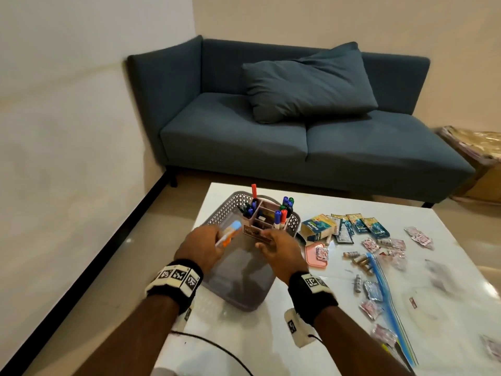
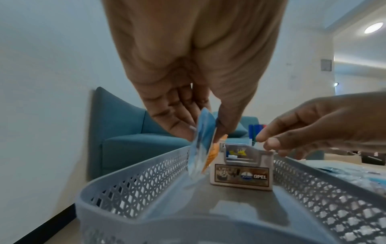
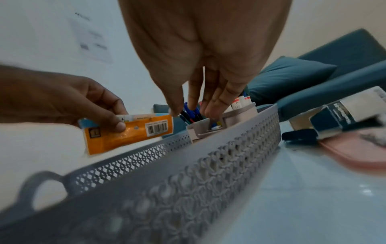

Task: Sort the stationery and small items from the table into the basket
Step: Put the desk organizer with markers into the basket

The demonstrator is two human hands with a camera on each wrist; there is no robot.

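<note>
A grey perforated basket (image 1: 217,210) (image 2: 133,178) (image 3: 188,165) stands on the white table (image 1: 271,335). In its far end sits a pink pen organizer (image 1: 260,218) (image 2: 242,171) (image 3: 208,127) filled with markers. My left hand (image 1: 219,236) (image 2: 200,132) (image 3: 119,122) pinches an orange and blue packet (image 1: 229,233) (image 2: 203,143) (image 3: 129,132) over the basket's left side, its lower edge down inside the basket. My right hand (image 1: 264,238) (image 2: 269,140) (image 3: 198,105) hovers with fingers loosely extended just above the organizer's front; whether it touches is unclear.
To the right of the basket lie a blue box (image 1: 317,227), several sachets (image 1: 360,223), a pink tray (image 1: 315,255), batteries (image 1: 360,260) and a zip bag (image 1: 385,289). A blue sofa (image 1: 298,118) stands behind the table. A black cable (image 1: 217,348) crosses the near edge.
</note>
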